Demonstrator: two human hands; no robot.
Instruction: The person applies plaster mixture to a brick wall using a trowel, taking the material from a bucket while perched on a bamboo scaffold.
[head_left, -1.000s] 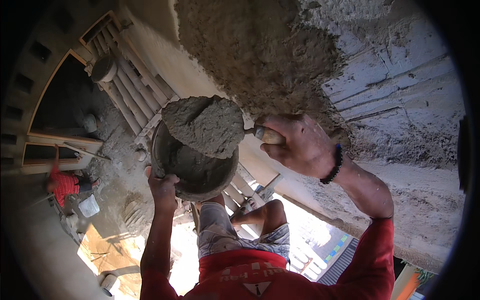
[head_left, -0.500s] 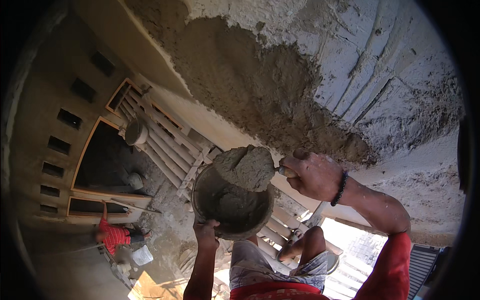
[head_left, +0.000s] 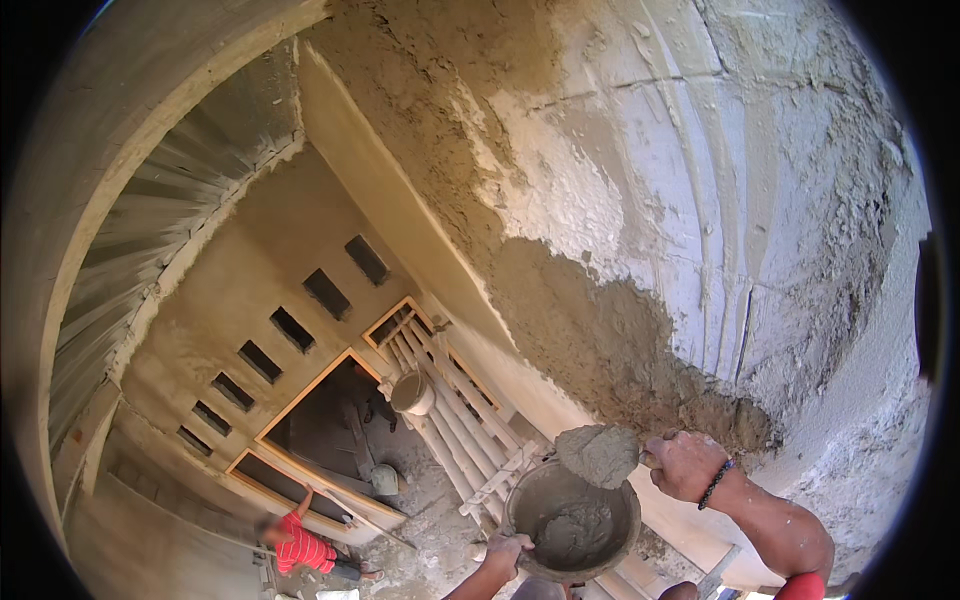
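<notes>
My right hand [head_left: 688, 466], with a dark beaded bracelet at the wrist, is closed around the handle of a trowel. Grey wet mortar [head_left: 598, 455] is heaped on its blade and hides most of the metal. Just below, my left hand [head_left: 506, 553] grips the rim of a dark round bucket [head_left: 627, 545], which is tilted towards me and has more mortar [head_left: 577, 535] in the bottom. The loaded trowel hangs over the bucket's far rim. Beyond both hands rises a wall [head_left: 670, 220], partly covered with rough wet mortar [head_left: 590, 310] and partly pale and bare.
Scaffold poles [head_left: 455, 435] run below, with a white bucket [head_left: 412, 393] on them. Lower left, a person in a red striped shirt [head_left: 303, 545] stands near an orange-edged door frame [head_left: 300, 405]. Another bucket [head_left: 384, 480] stands on the ground. Square openings [head_left: 292, 329] line the far wall.
The view has swung upward, showing more wall and ceiling. Hands, bucket and trowel now appear lower and further right. The mortar is still on the trowel.
</notes>
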